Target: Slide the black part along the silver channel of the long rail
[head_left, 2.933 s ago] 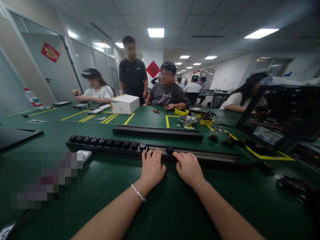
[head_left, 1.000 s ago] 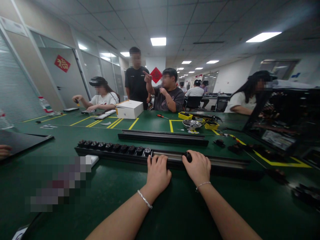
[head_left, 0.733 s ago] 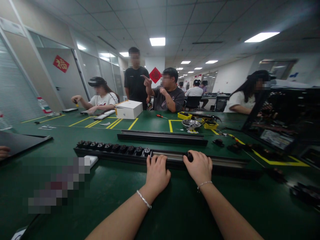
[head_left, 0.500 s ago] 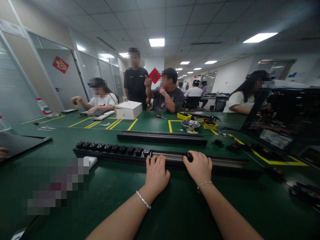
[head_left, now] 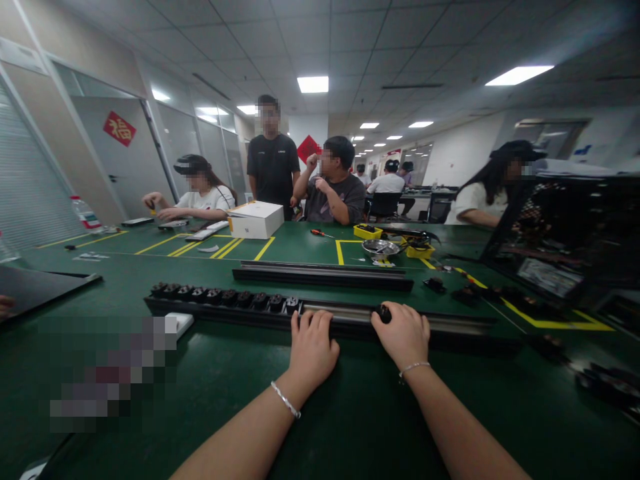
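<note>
A long black rail [head_left: 450, 325] lies across the green table [head_left: 350, 413] in front of me, with several black socket modules [head_left: 220, 295] seated along its left half. My left hand [head_left: 311, 348] rests flat on the rail's near edge, just right of the last seated module. My right hand [head_left: 403, 335] is closed around one loose black module [head_left: 384, 312] sitting on the rail's bare metal channel. A second black rail [head_left: 323, 274] lies parallel behind the first.
Loose black modules [head_left: 467, 293] lie at the right, near a dark open case [head_left: 560, 233]. Across the table sit a white box [head_left: 255, 219], yellow trays [head_left: 367, 231], a metal bowl [head_left: 381, 247] and a screwdriver [head_left: 318, 233]. Several people sit or stand beyond.
My right hand has slid the loose module to the right along the rail, from beside the seated row to further out. My left hand stayed on the rail. The seated person opposite raised a hand.
</note>
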`<state>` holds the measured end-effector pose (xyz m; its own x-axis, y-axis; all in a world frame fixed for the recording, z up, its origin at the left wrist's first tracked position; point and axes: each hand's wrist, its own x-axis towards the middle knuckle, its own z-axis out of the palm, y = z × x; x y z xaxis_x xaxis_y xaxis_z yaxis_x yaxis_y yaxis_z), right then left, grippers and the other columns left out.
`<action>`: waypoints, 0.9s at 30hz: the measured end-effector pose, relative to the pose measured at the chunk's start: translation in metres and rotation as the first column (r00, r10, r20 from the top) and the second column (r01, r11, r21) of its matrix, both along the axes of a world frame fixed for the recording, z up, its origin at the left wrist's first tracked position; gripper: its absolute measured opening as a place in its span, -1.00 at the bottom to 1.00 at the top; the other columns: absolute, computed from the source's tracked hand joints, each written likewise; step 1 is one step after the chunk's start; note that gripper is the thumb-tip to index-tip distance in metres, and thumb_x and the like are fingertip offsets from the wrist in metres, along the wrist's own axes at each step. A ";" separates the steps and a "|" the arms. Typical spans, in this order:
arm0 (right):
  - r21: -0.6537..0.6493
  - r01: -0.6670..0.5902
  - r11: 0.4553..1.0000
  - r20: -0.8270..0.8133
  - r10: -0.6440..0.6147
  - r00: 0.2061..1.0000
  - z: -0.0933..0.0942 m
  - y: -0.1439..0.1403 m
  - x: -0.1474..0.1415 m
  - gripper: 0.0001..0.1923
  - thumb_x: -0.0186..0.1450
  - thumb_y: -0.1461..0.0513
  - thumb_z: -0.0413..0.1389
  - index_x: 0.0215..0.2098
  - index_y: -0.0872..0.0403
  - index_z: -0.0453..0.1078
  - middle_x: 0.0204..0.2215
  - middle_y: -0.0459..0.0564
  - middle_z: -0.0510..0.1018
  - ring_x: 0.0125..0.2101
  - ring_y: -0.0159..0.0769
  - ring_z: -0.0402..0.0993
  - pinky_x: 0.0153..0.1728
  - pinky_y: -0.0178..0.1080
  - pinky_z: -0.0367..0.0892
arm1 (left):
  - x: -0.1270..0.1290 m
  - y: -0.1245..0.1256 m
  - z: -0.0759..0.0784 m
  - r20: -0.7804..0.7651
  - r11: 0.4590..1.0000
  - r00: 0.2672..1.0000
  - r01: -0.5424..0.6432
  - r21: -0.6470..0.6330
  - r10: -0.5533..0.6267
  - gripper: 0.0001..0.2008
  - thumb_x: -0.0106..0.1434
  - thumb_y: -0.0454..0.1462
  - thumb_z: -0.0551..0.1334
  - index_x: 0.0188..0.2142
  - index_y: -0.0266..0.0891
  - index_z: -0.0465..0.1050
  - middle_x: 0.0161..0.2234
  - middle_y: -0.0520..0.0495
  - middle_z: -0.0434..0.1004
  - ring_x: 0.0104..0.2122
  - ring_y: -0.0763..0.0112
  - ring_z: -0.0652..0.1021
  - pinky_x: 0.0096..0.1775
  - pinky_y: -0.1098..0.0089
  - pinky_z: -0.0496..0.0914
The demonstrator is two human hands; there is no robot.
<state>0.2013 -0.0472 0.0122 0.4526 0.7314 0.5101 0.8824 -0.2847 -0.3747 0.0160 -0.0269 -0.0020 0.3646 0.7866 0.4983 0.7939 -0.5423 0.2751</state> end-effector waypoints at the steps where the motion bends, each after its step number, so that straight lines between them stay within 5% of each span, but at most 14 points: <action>1: -0.003 -0.002 1.000 -0.001 0.002 1.000 0.001 0.000 0.000 -0.69 0.19 0.07 -0.02 -0.24 0.02 0.45 -0.18 0.05 0.55 -0.05 -0.05 0.32 0.03 0.10 0.05 | 0.000 0.000 0.000 0.000 1.000 1.000 0.000 0.002 0.000 -0.57 0.13 -0.33 0.12 0.03 -0.16 0.29 0.01 -0.06 0.44 0.07 0.14 0.31 0.23 -0.05 -0.06; 27: -0.163 0.054 0.985 -0.052 -0.063 0.997 0.013 -0.005 0.014 -0.68 0.16 0.10 -0.05 -0.19 0.04 0.39 -0.20 0.04 0.52 -0.05 -0.10 0.31 -0.03 -0.05 0.08 | 0.000 0.002 -0.002 0.003 1.000 1.000 0.010 -0.003 -0.010 -0.57 0.13 -0.32 0.13 0.03 -0.14 0.29 0.02 -0.04 0.44 0.06 0.15 0.31 0.22 -0.06 -0.04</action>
